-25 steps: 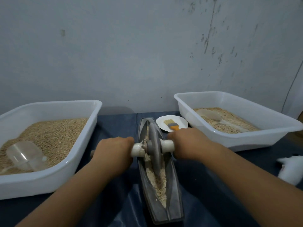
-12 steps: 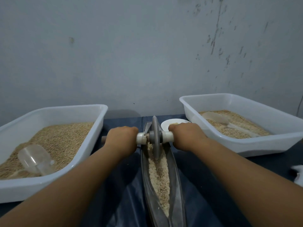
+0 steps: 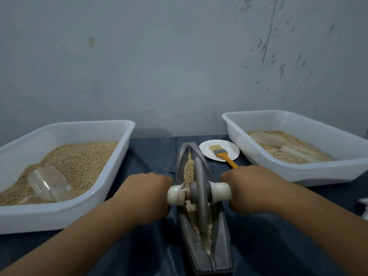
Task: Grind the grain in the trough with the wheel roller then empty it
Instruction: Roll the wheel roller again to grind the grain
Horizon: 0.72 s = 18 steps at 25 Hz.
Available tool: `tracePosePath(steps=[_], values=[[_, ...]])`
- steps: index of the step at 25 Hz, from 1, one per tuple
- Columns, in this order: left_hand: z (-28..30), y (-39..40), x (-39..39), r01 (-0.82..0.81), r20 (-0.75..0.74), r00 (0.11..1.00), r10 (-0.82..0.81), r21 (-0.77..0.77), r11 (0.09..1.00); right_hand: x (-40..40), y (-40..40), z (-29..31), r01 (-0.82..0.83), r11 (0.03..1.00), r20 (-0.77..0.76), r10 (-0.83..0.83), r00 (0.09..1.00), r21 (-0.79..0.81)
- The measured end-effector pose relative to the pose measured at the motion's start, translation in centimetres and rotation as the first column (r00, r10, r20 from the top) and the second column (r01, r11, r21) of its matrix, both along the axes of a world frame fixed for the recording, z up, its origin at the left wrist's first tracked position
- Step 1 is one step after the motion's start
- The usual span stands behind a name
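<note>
Now the left hand (image 3: 146,198) and right hand (image 3: 252,189) each have fingers curled tight round a white handle of the wheel roller (image 3: 199,193), standing upright mid-trough (image 3: 223,244) at 6 o'clock on the table (image 3: 153,154); grain (image 3: 188,169) lies beyond it toward 12.

We see trough (image 3: 203,232) at centre, lengthwise 12 to 6. Wheel roller (image 3: 199,193) stands in it mid-length, axle crosswise, 9 to 3. Our left hand (image 3: 147,194) on axle at 9, right hand (image 3: 249,190) at 3. Grain (image 3: 188,168) in trough toward 12. Left tub (image 3: 65,214) at 9, scoop (image 3: 46,183) in it. Right tub (image 3: 318,170) at 2, second scoop (image 3: 266,139) in it. Plate (image 3: 207,148) at 1 between trough and right tub, brush (image 3: 221,153) on it.
</note>
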<state>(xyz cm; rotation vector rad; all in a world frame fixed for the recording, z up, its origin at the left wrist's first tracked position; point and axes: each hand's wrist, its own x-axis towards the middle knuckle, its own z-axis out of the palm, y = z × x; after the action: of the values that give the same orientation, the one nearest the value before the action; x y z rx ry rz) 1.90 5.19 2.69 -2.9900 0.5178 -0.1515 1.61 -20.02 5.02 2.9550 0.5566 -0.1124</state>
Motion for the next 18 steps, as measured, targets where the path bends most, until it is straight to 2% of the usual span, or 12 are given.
tracePosePath(steps=[3,7,10,18], values=[[0.0,-0.6,2.7,-0.05,0.091,0.995,0.047,0.025,0.998,2.9,0.9,-0.7,0.053,0.998,0.09,-0.055,0.994,0.022],[1.1,-1.7,7.5,-0.046,0.177,0.983,0.037,0.048,0.998,8.3,1.4,-1.0,0.091,0.993,0.149,-0.101,0.984,0.076],[1.4,-2.1,8.4,-0.051,0.231,0.972,0.038,0.047,0.998,9.4,1.3,-1.4,0.109,0.988,0.176,-0.127,0.976,0.109],[1.3,-1.6,4.7,-0.059,-0.001,0.998,0.059,-0.033,0.998,5.4,1.8,-0.4,0.108,0.993,0.084,-0.111,0.99,0.037]])
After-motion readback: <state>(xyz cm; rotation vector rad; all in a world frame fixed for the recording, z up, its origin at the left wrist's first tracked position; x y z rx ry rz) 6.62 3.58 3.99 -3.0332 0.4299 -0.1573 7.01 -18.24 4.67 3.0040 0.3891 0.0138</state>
